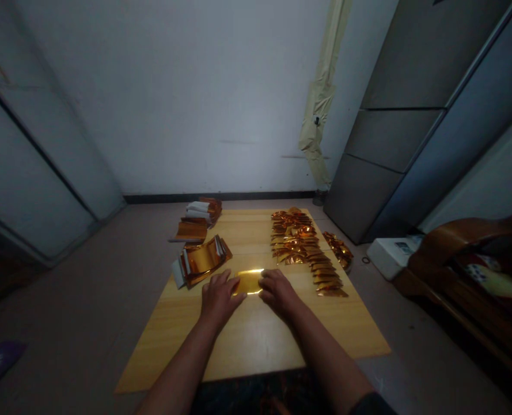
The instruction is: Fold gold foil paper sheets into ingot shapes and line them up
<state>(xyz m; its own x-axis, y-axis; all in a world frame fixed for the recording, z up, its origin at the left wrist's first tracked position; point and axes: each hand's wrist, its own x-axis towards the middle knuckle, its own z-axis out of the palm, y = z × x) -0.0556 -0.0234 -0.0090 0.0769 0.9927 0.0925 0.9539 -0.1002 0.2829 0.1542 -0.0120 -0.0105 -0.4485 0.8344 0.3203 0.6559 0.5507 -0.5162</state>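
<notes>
Across the middle and lower part of the frame, a pale yellow wooden tabletop with visible grain stands over a dull grey-brown floor, before a plain white wall edged at its foot by a dark skirting strip. Crinkled beige tape runs down the wall toward a tall grey refrigerator at upper right; below it sit a white box and a curved brown wooden seat.

At the centre of the frame, a small rectangular sheet of shiny gold foil-like material lies on or just above the tabletop, its long edges catching bright light and its face a smooth mirror yellow. Both grips are closed on it: the left hand pinches one end, the right hand the other. Loose stacks of gold and grey sheets lie left of centre, while overlapping rows of folded gold pieces glint at right.
</notes>
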